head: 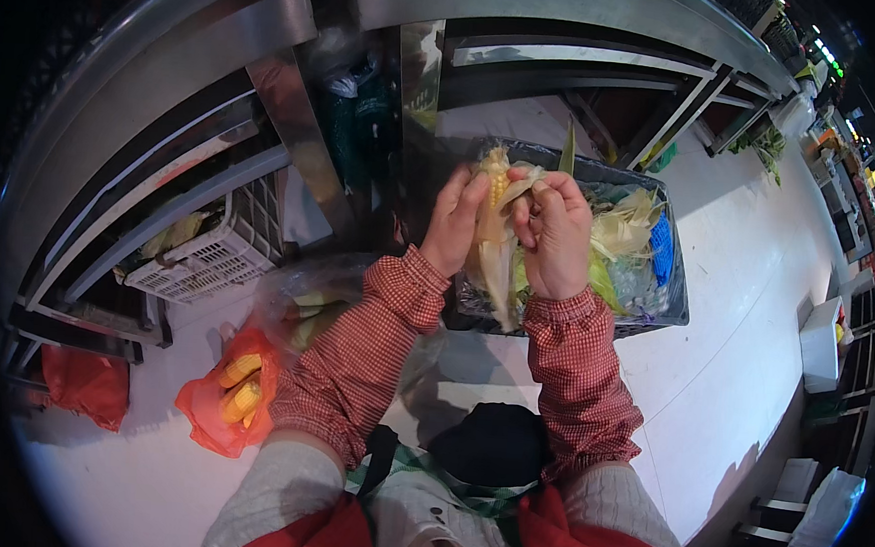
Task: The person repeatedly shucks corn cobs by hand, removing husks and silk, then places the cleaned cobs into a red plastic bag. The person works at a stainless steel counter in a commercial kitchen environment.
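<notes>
An ear of corn (497,183) is held upright in front of me, its yellow kernels bare near the top and pale husk hanging from its lower part. My left hand (454,218) grips it from the left side. Between the thumb and fingers of my right hand (556,232) is a strip of pale husk (526,180), pulled away to the right of the ear. Beneath both hands stands a dark plastic crate (675,288) lined with a bag. It contains loose corn husks (632,221), clear plastic and a blue mesh net (661,249).
Left of me, an orange-red plastic bag (200,409) holds several peeled corn ears (240,397). Unpeeled ears (310,322) lie in a clear bag beside my left sleeve. A white slatted crate (209,267) sits under the metal counter (218,49). Pale floor (725,366) extends to the right.
</notes>
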`<state>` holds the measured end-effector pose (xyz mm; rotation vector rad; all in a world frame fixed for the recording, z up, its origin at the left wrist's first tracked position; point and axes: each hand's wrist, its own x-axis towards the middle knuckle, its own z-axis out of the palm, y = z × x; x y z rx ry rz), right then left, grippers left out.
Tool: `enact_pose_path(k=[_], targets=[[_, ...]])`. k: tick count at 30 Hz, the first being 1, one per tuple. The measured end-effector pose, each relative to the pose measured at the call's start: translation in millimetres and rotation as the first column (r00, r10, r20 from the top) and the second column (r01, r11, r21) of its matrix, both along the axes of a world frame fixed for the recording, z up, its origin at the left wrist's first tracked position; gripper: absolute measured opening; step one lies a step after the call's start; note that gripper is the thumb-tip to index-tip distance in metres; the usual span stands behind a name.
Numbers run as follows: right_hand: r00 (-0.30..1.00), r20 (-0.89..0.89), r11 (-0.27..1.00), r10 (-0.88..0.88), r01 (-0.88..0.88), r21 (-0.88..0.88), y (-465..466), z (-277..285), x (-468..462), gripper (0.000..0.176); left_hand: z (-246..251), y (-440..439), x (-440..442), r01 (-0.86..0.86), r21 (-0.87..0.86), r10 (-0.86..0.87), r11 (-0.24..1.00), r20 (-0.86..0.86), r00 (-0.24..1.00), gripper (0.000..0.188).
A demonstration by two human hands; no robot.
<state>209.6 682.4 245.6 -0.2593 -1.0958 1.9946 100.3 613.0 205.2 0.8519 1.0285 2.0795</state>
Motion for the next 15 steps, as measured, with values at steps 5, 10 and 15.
enact_pose_path(k=[5, 10, 15], targets=[[0.996, 0.037, 0.996, 0.081, -0.080, -0.035, -15, 0, -13, 0.004, -4, -1, -4, -0.021, -0.150, 0.002, 0.988, -0.124, 0.992, 0.040], [0.955, 0.279, 0.953, 0.100, -0.172, 0.250, -39, -31, 26, 0.008, -4, -6, -38, -0.191, 0.004, 0.189, 0.982, 0.120, 0.975, 0.051], [0.909, 0.414, 0.892, -0.042, -0.153, 0.425, -61, -64, 84, 0.010, -13, 5, -19, -0.144, -0.179, 0.170, 0.973, 0.139, 0.976, 0.053]])
